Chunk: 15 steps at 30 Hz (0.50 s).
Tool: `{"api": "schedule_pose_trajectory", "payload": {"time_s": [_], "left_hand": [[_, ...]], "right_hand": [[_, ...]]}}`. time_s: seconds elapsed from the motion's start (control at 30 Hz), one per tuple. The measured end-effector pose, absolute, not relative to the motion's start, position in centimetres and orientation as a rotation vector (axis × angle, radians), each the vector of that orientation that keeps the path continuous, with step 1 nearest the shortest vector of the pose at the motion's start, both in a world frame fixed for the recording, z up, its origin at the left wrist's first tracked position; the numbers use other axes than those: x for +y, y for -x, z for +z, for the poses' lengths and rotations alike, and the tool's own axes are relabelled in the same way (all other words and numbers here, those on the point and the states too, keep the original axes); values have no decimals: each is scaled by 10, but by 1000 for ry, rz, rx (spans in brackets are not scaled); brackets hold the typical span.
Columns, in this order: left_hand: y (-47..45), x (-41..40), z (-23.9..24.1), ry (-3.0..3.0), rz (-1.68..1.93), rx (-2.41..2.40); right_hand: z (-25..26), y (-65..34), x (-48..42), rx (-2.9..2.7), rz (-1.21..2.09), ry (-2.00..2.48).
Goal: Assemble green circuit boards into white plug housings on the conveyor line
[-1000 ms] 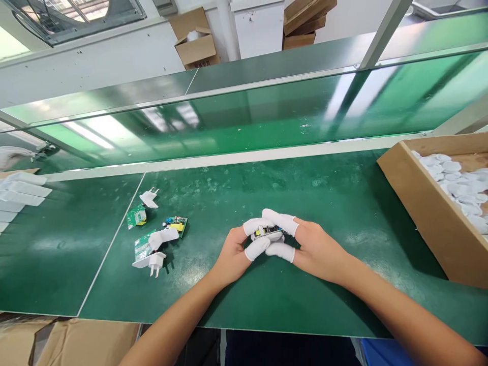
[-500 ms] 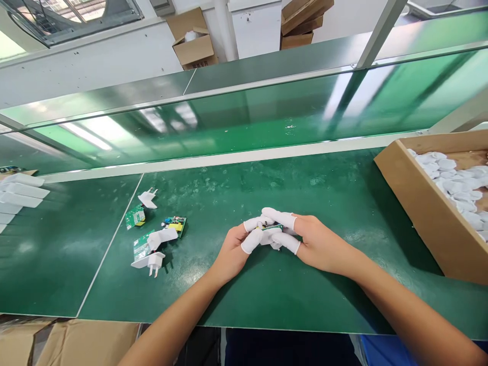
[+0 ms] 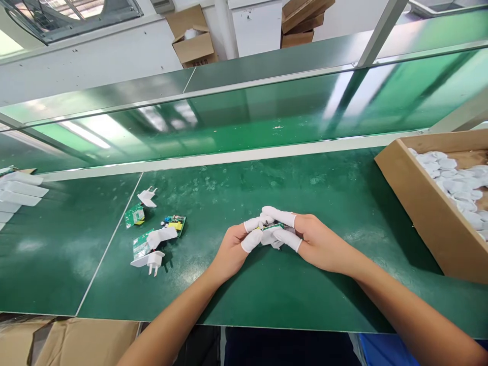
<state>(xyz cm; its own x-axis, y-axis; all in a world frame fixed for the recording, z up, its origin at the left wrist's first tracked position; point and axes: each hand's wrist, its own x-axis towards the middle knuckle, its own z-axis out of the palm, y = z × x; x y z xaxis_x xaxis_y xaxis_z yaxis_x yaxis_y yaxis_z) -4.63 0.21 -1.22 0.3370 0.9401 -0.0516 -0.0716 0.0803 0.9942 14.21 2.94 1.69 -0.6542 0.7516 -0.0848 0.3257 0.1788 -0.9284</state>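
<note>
My left hand and my right hand meet over the green mat, white finger cots on their fingertips. Between them they pinch a small white plastic charger casing with a green circuit board along its top edge. Fingers hide most of both parts. To the left lie two more green circuit boards, one with a yellow component. Beside them are white plug casings with metal pins, partly overlapping a third board.
A cardboard box at the right holds many white round pieces. Several flat white pieces lie stacked at the far left. A glossy green shelf runs behind the mat. Cardboard sits below the front edge.
The casing has turned in my fingers: its yellow component no longer shows, and the green board's edge now shows on top. My hands have shifted slightly apart.
</note>
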Motion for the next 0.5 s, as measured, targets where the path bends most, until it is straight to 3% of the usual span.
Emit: {"api": "schedule_pose_trajectory", "payload": {"time_s": [0.2, 0.5], "left_hand": [[46, 3, -12, -1314, 907, 942], [43, 4, -13, -1166, 1010, 1073]], "right_hand": [[12, -132, 22, -1871, 1438, 1167], [12, -140, 30, -1706, 1824, 985]]}}
